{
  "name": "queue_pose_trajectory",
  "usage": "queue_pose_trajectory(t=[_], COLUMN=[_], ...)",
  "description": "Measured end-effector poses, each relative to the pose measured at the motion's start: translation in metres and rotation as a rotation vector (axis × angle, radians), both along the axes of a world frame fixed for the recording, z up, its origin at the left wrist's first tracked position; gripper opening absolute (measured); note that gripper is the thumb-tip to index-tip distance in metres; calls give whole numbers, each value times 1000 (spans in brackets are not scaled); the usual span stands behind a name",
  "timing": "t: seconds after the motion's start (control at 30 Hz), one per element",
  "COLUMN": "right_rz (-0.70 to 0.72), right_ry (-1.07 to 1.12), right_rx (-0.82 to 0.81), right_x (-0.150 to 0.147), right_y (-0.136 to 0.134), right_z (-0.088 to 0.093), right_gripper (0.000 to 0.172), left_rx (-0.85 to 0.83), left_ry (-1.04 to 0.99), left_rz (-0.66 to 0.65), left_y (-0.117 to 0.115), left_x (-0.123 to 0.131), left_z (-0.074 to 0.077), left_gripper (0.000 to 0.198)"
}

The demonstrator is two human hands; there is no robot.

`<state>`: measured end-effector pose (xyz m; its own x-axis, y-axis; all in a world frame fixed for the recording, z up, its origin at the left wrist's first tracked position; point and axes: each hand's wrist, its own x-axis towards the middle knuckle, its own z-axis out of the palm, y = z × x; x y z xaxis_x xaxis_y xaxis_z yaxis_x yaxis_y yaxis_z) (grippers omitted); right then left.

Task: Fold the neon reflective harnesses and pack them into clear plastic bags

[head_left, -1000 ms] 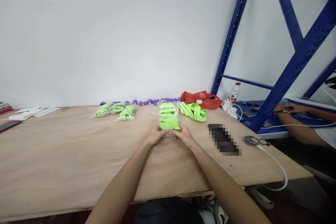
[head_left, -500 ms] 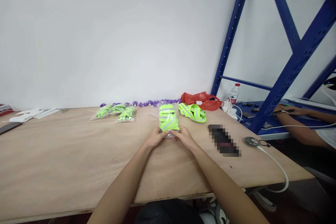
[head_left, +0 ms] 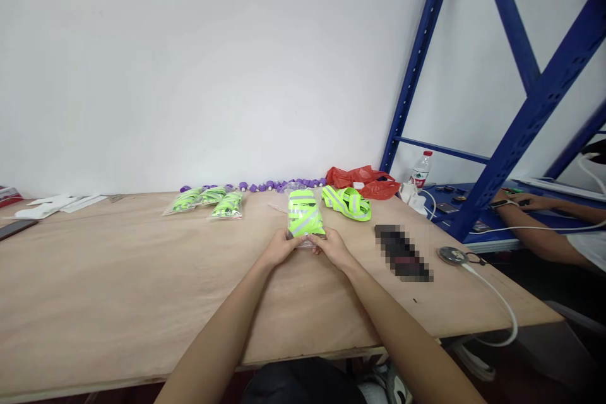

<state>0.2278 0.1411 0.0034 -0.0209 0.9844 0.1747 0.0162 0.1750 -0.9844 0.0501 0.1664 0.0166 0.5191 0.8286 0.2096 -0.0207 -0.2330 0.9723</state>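
Observation:
A clear plastic bag (head_left: pixel 304 214) packed with folded neon-yellow reflective strap is held upright over the table in front of me. My left hand (head_left: pixel 283 246) pinches its lower left corner, thumb on the near face. At the lower right corner my right hand (head_left: pixel 332 246) grips the same bag, the two thumbs nearly meeting. Just right of the bag lies a loose coil of neon-yellow reflective strap (head_left: pixel 350 203). Several similar filled bags (head_left: pixel 227 206) rest on the table to the left.
Small purple items (head_left: pixel 260 187) line the wall, beside a red plastic bag (head_left: pixel 362 180). A pixelated dark object (head_left: pixel 402 252) and a round device with a white cable (head_left: pixel 453 256) lie right. Beyond the blue rack post (head_left: pixel 511 132) is another person's arm (head_left: pixel 534 227). White papers (head_left: pixel 52 205) lie far left.
Both hands keep the same hold on the bag, which has hardly moved. The view has shifted very slightly.

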Motion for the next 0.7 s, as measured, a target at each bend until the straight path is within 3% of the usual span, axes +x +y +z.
queue_pose_trajectory(t=[0.37,0.57,0.7], right_rz=[22,-3,-7], right_ry=[75,158,194], right_rx=[-6,-12,-15], right_x=[-1,0,2], right_y=[0,2,1], right_z=[-2,-4,-2], right_gripper=[39,41,42], left_rx=[58,118,248], left_ry=[40,66,132], left_rz=[66,157,244], left_y=[3,4,9], left_x=[-1,-7,-9], left_z=[-3,1,-4], left_gripper=[52,67,53])
